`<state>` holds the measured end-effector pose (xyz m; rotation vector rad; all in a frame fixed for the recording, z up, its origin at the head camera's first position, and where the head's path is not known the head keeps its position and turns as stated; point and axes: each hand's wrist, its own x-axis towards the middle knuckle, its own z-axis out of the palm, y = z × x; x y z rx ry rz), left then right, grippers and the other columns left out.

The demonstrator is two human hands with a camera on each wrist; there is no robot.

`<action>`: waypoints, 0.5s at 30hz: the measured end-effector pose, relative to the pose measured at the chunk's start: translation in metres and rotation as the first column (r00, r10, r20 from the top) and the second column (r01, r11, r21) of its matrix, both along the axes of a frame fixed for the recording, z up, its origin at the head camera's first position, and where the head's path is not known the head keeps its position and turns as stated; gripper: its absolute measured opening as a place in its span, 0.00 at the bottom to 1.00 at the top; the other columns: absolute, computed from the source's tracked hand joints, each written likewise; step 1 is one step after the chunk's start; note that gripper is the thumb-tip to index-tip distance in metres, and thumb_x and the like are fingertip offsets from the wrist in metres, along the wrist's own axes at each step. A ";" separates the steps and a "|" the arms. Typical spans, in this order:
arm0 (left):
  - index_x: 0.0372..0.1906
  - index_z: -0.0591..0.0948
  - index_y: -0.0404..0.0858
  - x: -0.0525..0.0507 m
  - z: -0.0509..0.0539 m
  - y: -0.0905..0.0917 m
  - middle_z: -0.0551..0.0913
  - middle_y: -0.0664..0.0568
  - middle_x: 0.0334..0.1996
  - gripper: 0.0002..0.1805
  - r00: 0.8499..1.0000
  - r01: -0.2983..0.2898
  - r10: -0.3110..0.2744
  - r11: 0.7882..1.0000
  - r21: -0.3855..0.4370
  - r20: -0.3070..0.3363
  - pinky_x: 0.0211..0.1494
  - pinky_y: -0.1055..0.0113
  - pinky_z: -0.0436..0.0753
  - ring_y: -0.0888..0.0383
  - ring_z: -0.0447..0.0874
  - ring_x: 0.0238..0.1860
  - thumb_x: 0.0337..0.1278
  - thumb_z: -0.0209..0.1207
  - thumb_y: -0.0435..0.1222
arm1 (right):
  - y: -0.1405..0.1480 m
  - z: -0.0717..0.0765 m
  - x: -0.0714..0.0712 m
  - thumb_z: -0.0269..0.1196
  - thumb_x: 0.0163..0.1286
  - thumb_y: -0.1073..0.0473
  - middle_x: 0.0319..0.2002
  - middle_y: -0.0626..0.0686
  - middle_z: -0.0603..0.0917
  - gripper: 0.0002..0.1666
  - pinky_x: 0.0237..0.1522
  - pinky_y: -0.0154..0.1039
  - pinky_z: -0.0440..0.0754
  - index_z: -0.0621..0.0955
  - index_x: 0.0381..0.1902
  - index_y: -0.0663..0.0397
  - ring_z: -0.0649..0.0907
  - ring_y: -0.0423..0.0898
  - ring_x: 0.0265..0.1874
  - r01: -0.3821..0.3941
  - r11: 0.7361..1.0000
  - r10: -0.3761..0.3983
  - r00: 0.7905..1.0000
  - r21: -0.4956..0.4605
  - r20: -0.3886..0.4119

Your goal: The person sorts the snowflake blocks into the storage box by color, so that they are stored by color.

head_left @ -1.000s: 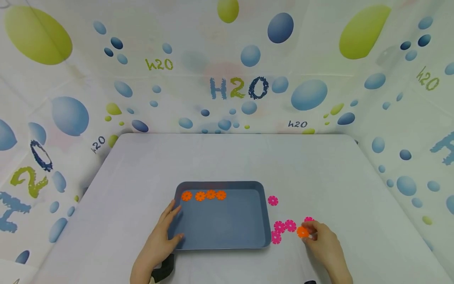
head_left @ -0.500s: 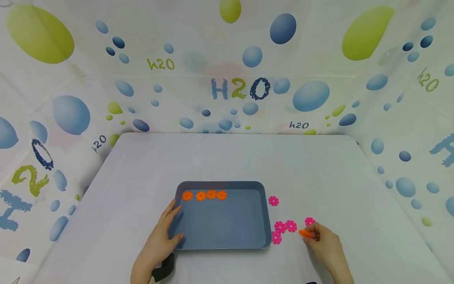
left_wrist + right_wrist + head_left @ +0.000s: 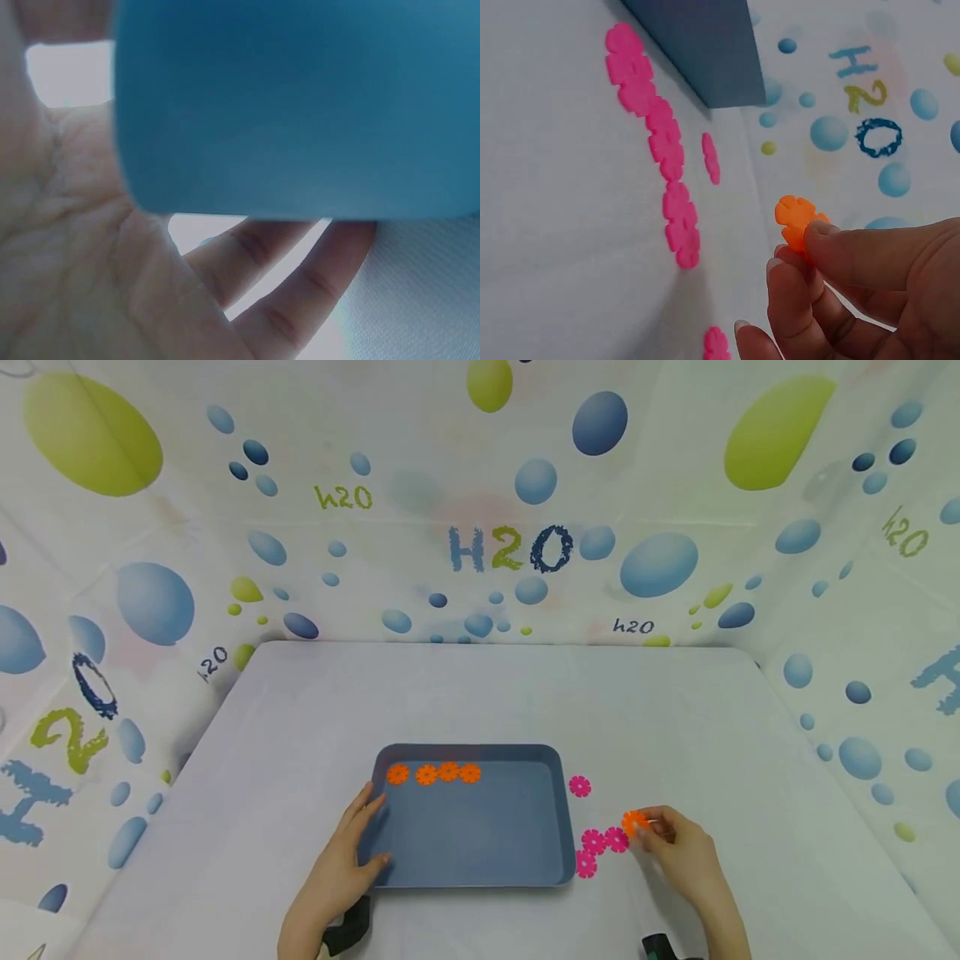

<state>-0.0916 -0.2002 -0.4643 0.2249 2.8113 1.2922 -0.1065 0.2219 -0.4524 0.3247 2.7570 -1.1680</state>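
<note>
My right hand (image 3: 682, 852) pinches an orange notched, flower-shaped disc (image 3: 634, 823) between thumb and fingers, raised above the table right of the tray. In the right wrist view the orange disc (image 3: 799, 217) stands out past the thumb tip. My left hand (image 3: 341, 860) rests at the left rim of a blue-grey rectangular tray (image 3: 465, 843), fingers fairly straight and spread, thumb over the near-left edge. In the left wrist view the tray (image 3: 300, 112) hides the fingertips. Several orange discs (image 3: 427, 774) lie in a row along the tray's far side.
Pink discs (image 3: 593, 841) lie in a cluster by the tray's near-right corner, with a single pink disc (image 3: 580, 786) farther back. Another pink disc (image 3: 716, 345) shows below the right hand in the right wrist view. A white cloth (image 3: 480, 693) covers the table, with a printed curtain (image 3: 405, 527) behind.
My right hand has lifted slightly away from me, still pinching the orange disc, which turned edge-on and then flat to view. The pink disc beside it is now hidden in the head view.
</note>
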 end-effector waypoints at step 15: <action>0.72 0.62 0.34 0.000 -0.002 -0.001 0.49 0.39 0.77 0.42 1.000 -0.005 0.005 1.000 0.003 0.018 0.68 0.35 0.63 0.33 0.49 0.74 0.50 0.65 0.25 | -0.019 0.019 -0.040 0.57 0.71 0.61 0.39 0.63 0.87 0.18 0.33 0.29 0.84 0.77 0.58 0.59 0.88 0.51 0.33 -0.052 0.973 0.045 0.998 -0.223 -0.035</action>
